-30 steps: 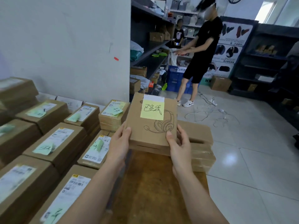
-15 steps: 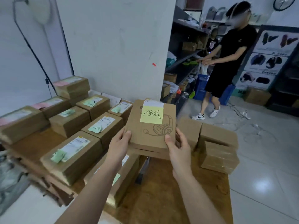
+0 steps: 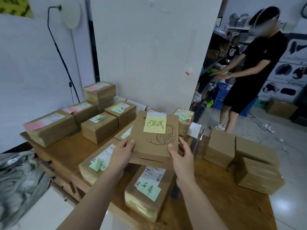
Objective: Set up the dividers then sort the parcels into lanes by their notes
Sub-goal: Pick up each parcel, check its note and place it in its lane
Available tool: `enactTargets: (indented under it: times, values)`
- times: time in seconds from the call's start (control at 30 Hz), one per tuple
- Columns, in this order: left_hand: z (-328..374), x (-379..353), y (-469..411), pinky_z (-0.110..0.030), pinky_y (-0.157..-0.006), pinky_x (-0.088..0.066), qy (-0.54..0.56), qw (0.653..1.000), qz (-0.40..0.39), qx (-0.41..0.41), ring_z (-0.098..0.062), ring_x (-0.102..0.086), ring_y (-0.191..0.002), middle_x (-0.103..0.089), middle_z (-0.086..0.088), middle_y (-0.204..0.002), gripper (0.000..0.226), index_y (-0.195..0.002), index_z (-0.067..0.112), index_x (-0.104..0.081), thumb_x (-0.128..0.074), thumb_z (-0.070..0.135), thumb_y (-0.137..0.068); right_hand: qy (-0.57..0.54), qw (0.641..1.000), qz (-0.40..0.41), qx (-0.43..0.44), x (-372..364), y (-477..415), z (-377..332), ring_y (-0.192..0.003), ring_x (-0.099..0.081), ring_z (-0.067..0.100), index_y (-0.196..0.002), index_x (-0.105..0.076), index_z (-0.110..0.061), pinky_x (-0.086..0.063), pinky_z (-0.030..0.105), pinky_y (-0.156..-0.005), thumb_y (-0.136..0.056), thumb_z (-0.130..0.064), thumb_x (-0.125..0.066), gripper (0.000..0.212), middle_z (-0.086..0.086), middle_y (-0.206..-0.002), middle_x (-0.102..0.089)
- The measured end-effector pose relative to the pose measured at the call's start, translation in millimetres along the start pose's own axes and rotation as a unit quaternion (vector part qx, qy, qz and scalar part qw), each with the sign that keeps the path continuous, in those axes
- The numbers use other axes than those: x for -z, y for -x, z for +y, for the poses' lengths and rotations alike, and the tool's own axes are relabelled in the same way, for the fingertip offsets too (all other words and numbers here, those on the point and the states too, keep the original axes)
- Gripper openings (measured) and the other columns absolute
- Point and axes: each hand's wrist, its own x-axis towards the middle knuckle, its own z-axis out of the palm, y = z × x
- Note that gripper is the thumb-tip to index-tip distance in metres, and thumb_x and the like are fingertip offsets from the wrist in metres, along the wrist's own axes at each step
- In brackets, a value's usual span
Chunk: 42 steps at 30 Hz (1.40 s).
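Head view (the only one)

Grip: the left hand (image 3: 122, 156) and right hand (image 3: 181, 157) each clasp a near corner of one parcel (image 3: 154, 143), thumbs on its top face and the other fingers curled under it.

Parcel: a flat brown box with a headset drawing, held up off the table (image 3: 216, 209) and tilted so its top faces the wearer.

Note: a yellow note (image 3: 154, 125) with dark handwriting sits at the far end of the parcel, beyond both thumbs.

Under and left of the grip: green-note parcels (image 3: 146, 188) lie in rows running away from the wearer.

Further left of the grip: pink-note parcels (image 3: 49, 127), some of them stacked.

Right of the grip: a clear panel (image 3: 200, 143) stands just beside the right hand; it looks like a divider. Plain boxes (image 3: 255, 173) lie past it.

Step in hand: I'd say sorting, with this parcel being read by its note before it is placed.

Next move: it seems to call for a yellow lane. No other yellow note shows, so bare table right of the grip looks the likeliest spot, set down flat without knocking the panel.

Hard to make out: the fingers under the parcel, the writing's meaning, the panel's edges, and whether the plain boxes carry notes.

Beyond the grip: a person in black (image 3: 255, 63) stands by the shelves, well apart.
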Motion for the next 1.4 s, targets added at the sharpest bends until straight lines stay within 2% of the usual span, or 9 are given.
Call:
enactTargets:
  times: [0.17, 0.53, 0.67, 0.77, 0.83, 0.97, 1.13, 1.23, 1.4]
  values:
    - [-1.8, 44.4, -40.3, -0.032, -0.087, -0.033, -0.031, 0.999, -0.029, -0.004, -0.011, -0.049, -0.100, -0.056, 0.012, -0.108, 0.035, -0.136, 0.026, -0.053, -0.041, 0.029, -0.104, 0.010, 1.000, 0.016, -0.007, -55.8, -2.5, 7.2, -0.117, -0.053, 0.014, -0.136, -0.048, -0.035, -0.051, 0.040, -0.097, -0.094, -0.026, -0.063, 0.045, -0.012, -0.120, -0.056]
    - [5.0, 72.6, -125.2, -0.024, -0.069, -0.042, -0.061, 0.995, -0.076, -0.007, -0.004, -0.054, -0.090, -0.059, 0.017, -0.097, 0.019, -0.104, 0.036, -0.056, -0.039, 0.025, -0.104, 0.044, 0.997, 0.056, -0.034, -120.1, -45.1, 15.4, -0.122, -0.050, 0.015, -0.142, -0.045, -0.031, -0.047, 0.038, -0.099, -0.094, -0.032, -0.062, 0.051, -0.007, -0.133, -0.055]
    - [12.8, 59.1, -163.8, -0.036, -0.085, -0.048, -0.099, 0.992, -0.081, -0.018, -0.012, -0.057, -0.092, -0.063, 0.008, -0.097, 0.027, -0.085, 0.036, -0.056, -0.039, 0.025, -0.102, 0.041, 0.997, 0.056, -0.044, -127.9, -83.2, 16.9, -0.123, -0.050, 0.017, -0.142, -0.044, -0.032, -0.048, 0.045, -0.102, -0.094, -0.030, -0.063, 0.052, -0.006, -0.133, -0.054]
    - [19.3, 46.2, -189.4, -0.039, -0.092, -0.047, -0.105, 0.991, -0.081, -0.030, -0.015, -0.057, -0.096, -0.060, 0.011, -0.098, 0.017, -0.096, 0.031, -0.055, -0.040, 0.024, -0.102, 0.044, 0.997, 0.055, -0.043, -130.5, -112.5, 13.6, -0.119, -0.052, 0.016, -0.141, -0.044, -0.026, -0.049, 0.037, -0.098, -0.094, -0.028, -0.063, 0.051, -0.006, -0.129, -0.056]
    - [21.1, 37.4, -205.8, -0.038, -0.094, -0.046, -0.092, 0.992, -0.078, -0.030, -0.013, -0.054, -0.096, -0.055, 0.016, -0.093, 0.011, -0.104, 0.030, -0.050, -0.042, 0.023, -0.102, 0.043, 0.997, 0.056, -0.042, -131.6, -130.4, 11.1, -0.110, -0.054, 0.011, -0.133, -0.046, -0.022, -0.048, 0.024, -0.083, -0.093, -0.026, -0.064, 0.044, -0.008, -0.119, -0.057]
    - [32.0, 21.7, -234.4, -0.034, -0.099, -0.040, -0.081, 0.993, -0.084, -0.032, -0.013, -0.047, -0.107, -0.051, 0.011, -0.113, 0.037, -0.139, 0.023, -0.047, -0.040, 0.022, -0.103, 0.039, 0.997, 0.059, -0.036, -137.5, -162.2, 4.9, -0.097, -0.053, 0.006, -0.122, -0.046, -0.021, -0.039, 0.012, -0.066, -0.092, -0.027, -0.066, 0.036, -0.013, -0.105, -0.055]
    - [42.2, 9.2, -278.3, -0.037, -0.110, -0.035, -0.127, 0.986, -0.104, -0.016, -0.022, -0.043, -0.132, -0.045, 0.004, -0.141, 0.048, -0.150, 0.017, -0.035, -0.042, 0.023, -0.102, 0.074, 0.994, 0.070, -0.025, -148.8, -198.9, -4.1, -0.106, -0.056, 0.011, -0.125, -0.054, -0.018, -0.044, 0.019, -0.074, -0.095, -0.027, -0.061, 0.033, -0.007, -0.116, -0.061]
    - [45.0, 3.9, -306.9, -0.045, -0.110, -0.038, -0.145, 0.981, -0.124, -0.025, -0.022, -0.046, -0.129, -0.048, 0.006, -0.140, 0.046, -0.146, 0.018, -0.041, -0.044, 0.027, -0.101, 0.094, 0.992, 0.075, -0.026, -157.4, -223.1, -4.5, -0.107, -0.055, 0.012, -0.131, -0.053, -0.020, -0.047, 0.027, -0.087, -0.096, -0.027, -0.059, 0.036, -0.006, -0.118, -0.060]
    - [47.7, -8.3, -351.1, -0.040, -0.104, -0.041, -0.148, 0.977, -0.149, -0.028, -0.021, -0.050, -0.120, -0.053, 0.003, -0.135, 0.039, -0.140, 0.017, -0.048, -0.045, 0.025, -0.101, 0.133, 0.986, 0.099, -0.034, -169.3, -260.1, -1.5, -0.116, -0.052, 0.014, -0.138, -0.050, -0.020, -0.046, 0.038, -0.101, -0.097, -0.030, -0.057, 0.044, -0.002, -0.131, -0.058]
